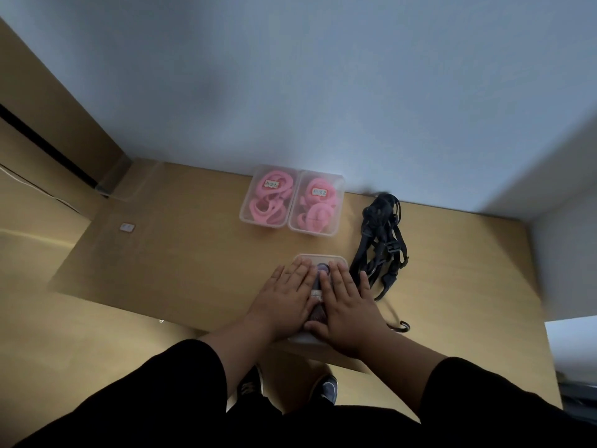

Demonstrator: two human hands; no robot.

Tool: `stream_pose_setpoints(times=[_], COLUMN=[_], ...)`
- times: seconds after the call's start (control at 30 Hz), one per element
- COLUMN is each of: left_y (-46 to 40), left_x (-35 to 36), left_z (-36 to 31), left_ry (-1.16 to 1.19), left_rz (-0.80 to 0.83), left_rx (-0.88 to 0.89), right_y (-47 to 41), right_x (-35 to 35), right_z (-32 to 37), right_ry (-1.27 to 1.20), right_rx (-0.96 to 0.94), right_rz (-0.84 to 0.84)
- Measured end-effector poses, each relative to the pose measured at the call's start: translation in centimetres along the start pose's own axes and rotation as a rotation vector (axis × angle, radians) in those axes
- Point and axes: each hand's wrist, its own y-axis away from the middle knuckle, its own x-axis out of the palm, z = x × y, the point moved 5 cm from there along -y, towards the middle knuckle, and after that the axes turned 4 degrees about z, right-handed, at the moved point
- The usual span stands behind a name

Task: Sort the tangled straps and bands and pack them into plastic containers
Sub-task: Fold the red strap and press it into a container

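Pink bands already fill two clear plastic containers at the back of the wooden table (193,253): the left container (267,196) and the right container (317,203) stand side by side, touching, each with its lid on and a small label on top. That part of the sorting looks finished.

Now you work on a third container (321,263) near the front edge. Your left hand (284,295) and your right hand (347,302) both lie flat on its lid, fingers straight and spread, pressing down and gripping nothing. Something purple shows through the lid between your hands; what it is I cannot tell. I judge you are closing this box.

The tangled black straps (382,240) lie just beside it on your right, loose on the table and not packed. A small white label (127,227) lies far to your left.
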Motion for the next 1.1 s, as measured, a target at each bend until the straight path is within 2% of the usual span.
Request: stream_pose_setpoints(times=[0.07, 0.2, 0.4, 0.63, 0.83, 0.93, 1.07, 1.1], left_y=[0.6, 2.6, 3.6, 2.9, 3.2, 3.4, 3.4, 3.4], left_x=[0.1, 1.6, 2.7, 3.1, 1.9, 1.5, 2.6, 2.7], left_z=[-0.4, 0.1, 1.9, 2.0, 1.2, 1.3, 1.9, 1.9], left_ry=[0.015, 0.022, 0.018, 0.024, 0.051, 0.005, 0.013, -0.005], left_rz=[-0.07, -0.05, 0.073, 0.148, 0.26, 0.197, 0.242, 0.198], left_rx=[0.113, 0.168, 0.234, 0.203, 0.176, 0.17, 0.106, 0.101], right_y=[0.0, 0.3, 0.3, 0.3, 0.3, 1.5, 2.7, 2.7], right_x=[-0.1, -0.1, 0.7, 0.4, -0.2, -0.5, 0.8, 0.9], right_z=[0.2, 0.1, -0.3, -0.1, 0.0, -0.5, -1.4, -1.5], right_ry=[0.019, -0.011, 0.006, -0.013, -0.031, 0.02, -0.006, 0.01], right_rx=[-0.033, -0.001, -0.048, -0.053, -0.083, -0.131, -0.137, -0.144], right_rz=[0.009, 0.023, 0.001, -0.057, 0.033, 0.049, 0.131, 0.118])
